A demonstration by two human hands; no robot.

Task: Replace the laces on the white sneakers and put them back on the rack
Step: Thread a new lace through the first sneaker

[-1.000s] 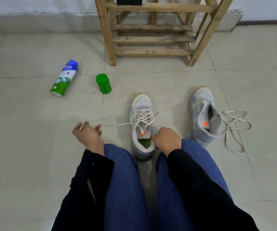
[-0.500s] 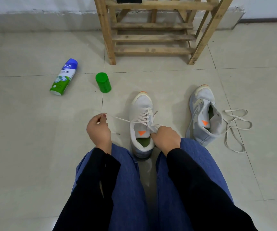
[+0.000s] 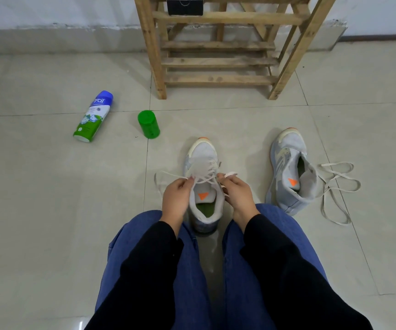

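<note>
While the nearer sneaker [image 3: 201,156] stands on the floor [image 3: 49,210] between the person's legs [image 3: 159,270], heel toward the body and toe toward the rack, its throat opens straight up at both hands. This placement probably suits threading and tightening. On either side of the tongue sit the left hand [image 3: 176,198] and the right hand [image 3: 237,197], each with fingers curled. The left fingers [image 3: 183,184] pinch one run of the white lace [image 3: 206,175] at the shoe's left side. The right fingers [image 3: 228,181] pinch the other run at its right side, with a short end showing above them. The lace thus crosses the upper eyelets between the two sets of fingertips, and a slack loop trails out just left of the left hand. By this reading, lacing of this shoe has reached its top rows.

To the right and apart, the second sneaker [image 3: 290,172] leans over and appears unlaced. A loose lace [image 3: 337,186] sprawls on the floor by its outer wall; whether the two touch cannot be told. Farther off to the left, a green cap [image 3: 149,125] stands upright and a spray can [image 3: 93,116] lies on its side. At the floor's far edge, by the wall, stands the wooden rack [image 3: 218,61], with a dark box [image 3: 185,5] on an upper shelf.
</note>
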